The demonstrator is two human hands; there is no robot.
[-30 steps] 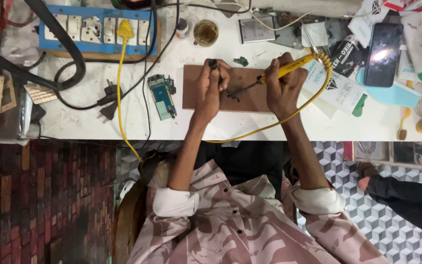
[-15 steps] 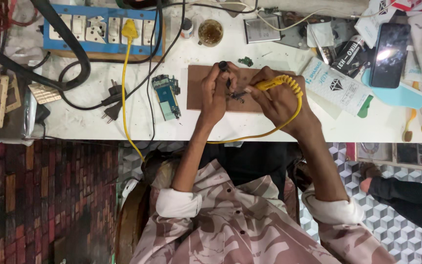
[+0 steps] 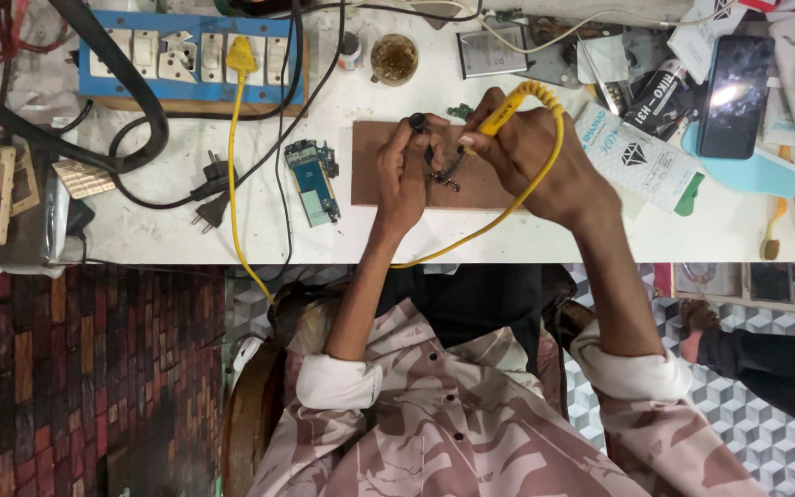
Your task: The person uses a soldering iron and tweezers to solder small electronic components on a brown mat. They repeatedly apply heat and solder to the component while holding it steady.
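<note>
Fingers of the right hand [image 3: 531, 156] are clenched around the yellow handle of a soldering iron [image 3: 506, 107], its tip angled down toward a small dark component [image 3: 446, 173] on the brown wooden board [image 3: 372, 175]; fingers of the left hand [image 3: 405, 170] are pinched on a thin dark tool [image 3: 419, 124], probably tweezers or a probe, whose working end meets the same component, though the exact contact is too small to make out.

The component lies near the middle of the board, between the two hands; the board itself rests flat on the white workbench [image 3: 600, 235], just right of a blue-green circuit board [image 3: 314, 181].

To do this step well, I judge that both wrists should rest on the board so the tip does not wander; the left hand should pin the part flat without tilting it; the iron should touch only the joint, briefly, and at a shallow angle.

The yellow cord [image 3: 471, 235] loops beneath the right forearm and runs to a yellow plug [image 3: 240, 57] in the blue power strip [image 3: 190, 57]; it could tug the iron if it snags, so some slack matters; the small jar of flux or paste [image 3: 394, 58] sits well apart, beyond the board.
</note>
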